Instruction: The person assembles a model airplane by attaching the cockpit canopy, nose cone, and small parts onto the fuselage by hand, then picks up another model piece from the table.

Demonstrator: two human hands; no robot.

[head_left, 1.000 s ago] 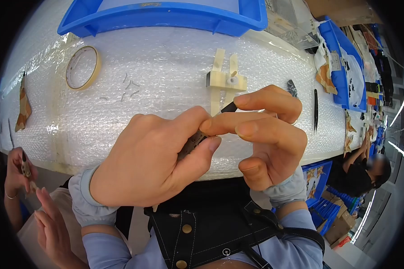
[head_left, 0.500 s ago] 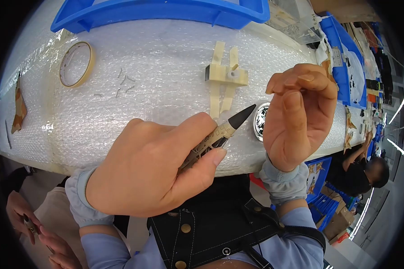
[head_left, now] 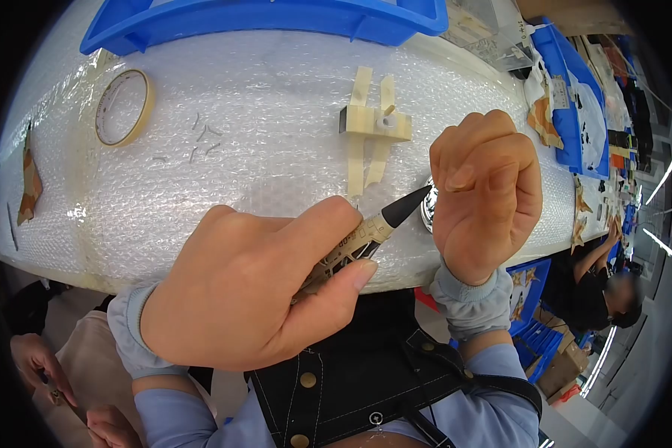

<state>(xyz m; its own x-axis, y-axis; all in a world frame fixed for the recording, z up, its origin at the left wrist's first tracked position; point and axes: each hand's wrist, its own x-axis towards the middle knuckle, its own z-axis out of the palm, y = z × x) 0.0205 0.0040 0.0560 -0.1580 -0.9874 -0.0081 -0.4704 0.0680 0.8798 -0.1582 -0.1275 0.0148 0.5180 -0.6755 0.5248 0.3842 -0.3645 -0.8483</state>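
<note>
The left hand (head_left: 231, 291) closes around the tan model body (head_left: 366, 232) at the desk's (head_left: 254, 97) near edge; its long axis slants away rightward, black tip (head_left: 406, 207) beside the curled right hand (head_left: 489, 198), whose hold I cannot tell.

And the tan model aircraft fuselage (head_left: 364, 234) is slanting mid-view, showing fine panel lines, dark markings and a dark side recess, its rear hiding from sight, its smooth black nose cone (head_left: 407, 207) pointing up and right
</note>
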